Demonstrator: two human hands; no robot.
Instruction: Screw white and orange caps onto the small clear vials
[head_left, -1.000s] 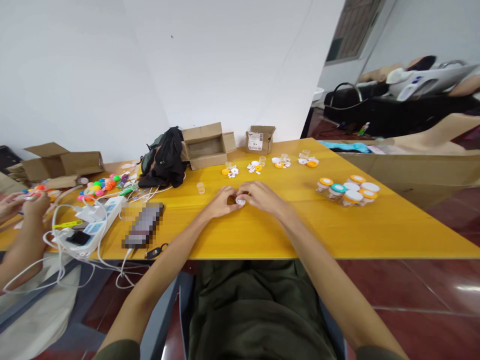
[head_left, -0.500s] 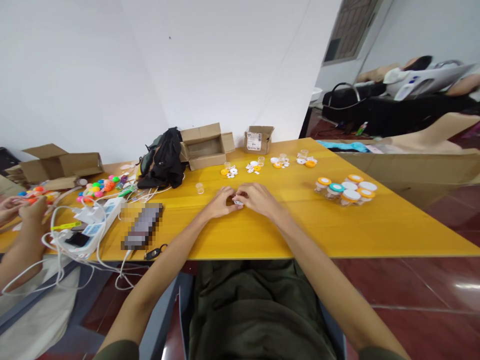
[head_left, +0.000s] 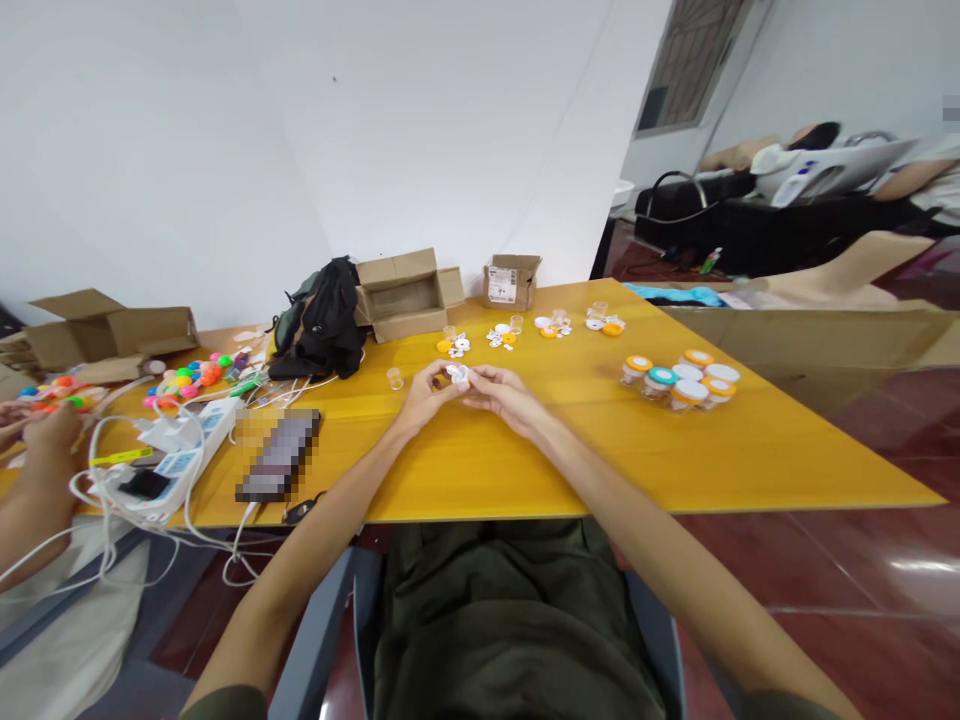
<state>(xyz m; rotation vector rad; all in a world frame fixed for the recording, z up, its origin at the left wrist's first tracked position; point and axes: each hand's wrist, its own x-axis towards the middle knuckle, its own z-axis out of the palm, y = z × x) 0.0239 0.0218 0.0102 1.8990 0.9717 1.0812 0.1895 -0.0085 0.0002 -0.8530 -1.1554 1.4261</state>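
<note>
My left hand (head_left: 421,394) and my right hand (head_left: 504,392) meet above the yellow table (head_left: 525,460), a little beyond its middle. Between their fingertips they pinch a small white piece (head_left: 457,374), raised off the tabletop. Which hand bears most of it I cannot tell. A small clear cup (head_left: 394,378) stands just left of my left hand. Behind the hands lie loose white and orange caps with small clear cups (head_left: 501,337). To the right sits a cluster of small capped jars (head_left: 679,380) with orange, teal and white lids.
A phone (head_left: 279,456), a white power strip (head_left: 178,450) with cables and a black bag (head_left: 319,320) lie at the left. Open cardboard boxes (head_left: 401,292) line the wall. Another person's hand (head_left: 45,430) works among colourful balls (head_left: 187,375) at the far left.
Both hands have lifted from the tabletop and moved slightly away from me and left, bringing the small white piece up between the fingertips. The view has shifted a little.
</note>
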